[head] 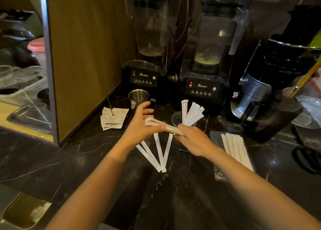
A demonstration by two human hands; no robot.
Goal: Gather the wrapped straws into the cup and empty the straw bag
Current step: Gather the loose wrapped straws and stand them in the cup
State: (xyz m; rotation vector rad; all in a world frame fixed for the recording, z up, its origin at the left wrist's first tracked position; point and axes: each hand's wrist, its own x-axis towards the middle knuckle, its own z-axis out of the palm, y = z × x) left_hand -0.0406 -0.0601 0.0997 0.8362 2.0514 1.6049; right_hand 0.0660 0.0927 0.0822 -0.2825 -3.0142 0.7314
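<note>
Both hands are on one small bundle of wrapped straws [163, 125] held above the black marble desk [69, 160]. The right hand [192, 139] has its fingers closed round one end; the left hand [140, 123] cradles the other end with fingers loosely spread. Just past the right fingers sits the clear plastic cup [176, 119], already holding a fan of straws [191, 112]. Four loose straws [156, 153] lie on the desk under the hands. The straw bag [232, 151], straws still inside, lies flat right of the right hand.
</note>
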